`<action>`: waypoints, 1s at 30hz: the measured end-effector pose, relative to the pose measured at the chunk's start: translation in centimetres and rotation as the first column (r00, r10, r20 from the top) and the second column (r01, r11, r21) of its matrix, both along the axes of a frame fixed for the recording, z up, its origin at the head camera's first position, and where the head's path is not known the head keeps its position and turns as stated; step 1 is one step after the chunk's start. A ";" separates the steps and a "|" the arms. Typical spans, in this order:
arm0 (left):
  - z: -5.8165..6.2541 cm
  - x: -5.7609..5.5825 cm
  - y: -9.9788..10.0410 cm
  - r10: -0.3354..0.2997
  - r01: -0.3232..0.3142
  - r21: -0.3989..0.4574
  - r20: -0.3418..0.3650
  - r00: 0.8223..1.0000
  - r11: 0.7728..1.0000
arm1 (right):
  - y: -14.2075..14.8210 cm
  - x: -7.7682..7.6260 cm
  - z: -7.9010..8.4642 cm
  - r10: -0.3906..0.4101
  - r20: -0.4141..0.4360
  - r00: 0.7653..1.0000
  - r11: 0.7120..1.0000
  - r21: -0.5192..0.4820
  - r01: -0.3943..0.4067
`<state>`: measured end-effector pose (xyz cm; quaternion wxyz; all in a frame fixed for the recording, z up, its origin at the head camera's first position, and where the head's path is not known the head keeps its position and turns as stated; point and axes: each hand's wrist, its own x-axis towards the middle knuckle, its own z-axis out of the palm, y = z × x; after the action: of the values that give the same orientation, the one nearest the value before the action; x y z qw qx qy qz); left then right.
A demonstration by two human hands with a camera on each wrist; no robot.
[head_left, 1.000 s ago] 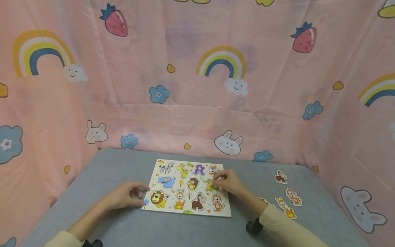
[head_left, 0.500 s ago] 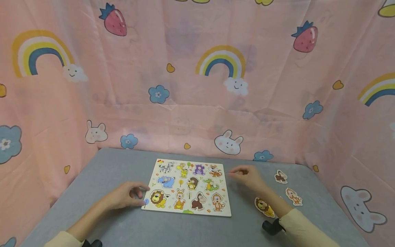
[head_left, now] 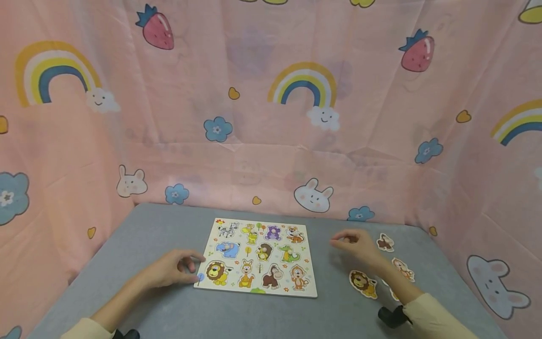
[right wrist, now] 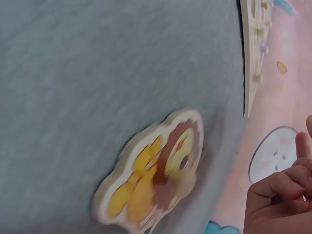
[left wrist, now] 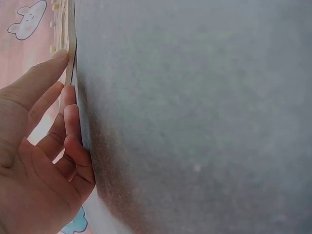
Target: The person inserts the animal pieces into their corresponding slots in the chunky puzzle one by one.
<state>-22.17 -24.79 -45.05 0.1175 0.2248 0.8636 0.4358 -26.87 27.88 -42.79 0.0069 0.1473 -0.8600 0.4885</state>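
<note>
A wooden animal puzzle board (head_left: 311, 283) lies on the table, with knobbed pieces in it. My left hand (head_left: 175, 268) rests at its left edge, thumb near the front corner; in the left wrist view the thumb (left wrist: 48, 68) touches the board's edge and the other fingers bend loosely beside the table. My right hand (head_left: 355, 247) hovers right of the board with bent fingers and nothing in them. Below it lies a loose lion piece (head_left: 362, 284), seen close with its knob in the right wrist view. A kangaroo piece (head_left: 394, 293) is mostly hidden by the right forearm.
Farther right lie a brown animal piece (head_left: 385, 242) and a monkey piece (head_left: 405, 270), partly covered by the forearm. A grey cloth covers the table (head_left: 254, 315). Pink printed curtains (head_left: 254, 155) stand behind it and at both sides.
My right hand has left the crocodile on the board and moved right, over toward the loose pieces. The lion piece has come into view. My left hand has stayed put.
</note>
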 end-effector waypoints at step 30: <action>0.0 0.0 0.0 0.008 -0.008 -0.011 -0.011 1.000 1.000 | 6.1 5.8 -1.6 0.025 0.092 0.995 0.997 0.072 -0.032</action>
<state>-22.14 -24.81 -45.09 0.1121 0.2231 0.8675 0.4304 -21.11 34.02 -44.36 -0.0444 0.1375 -0.8745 0.4629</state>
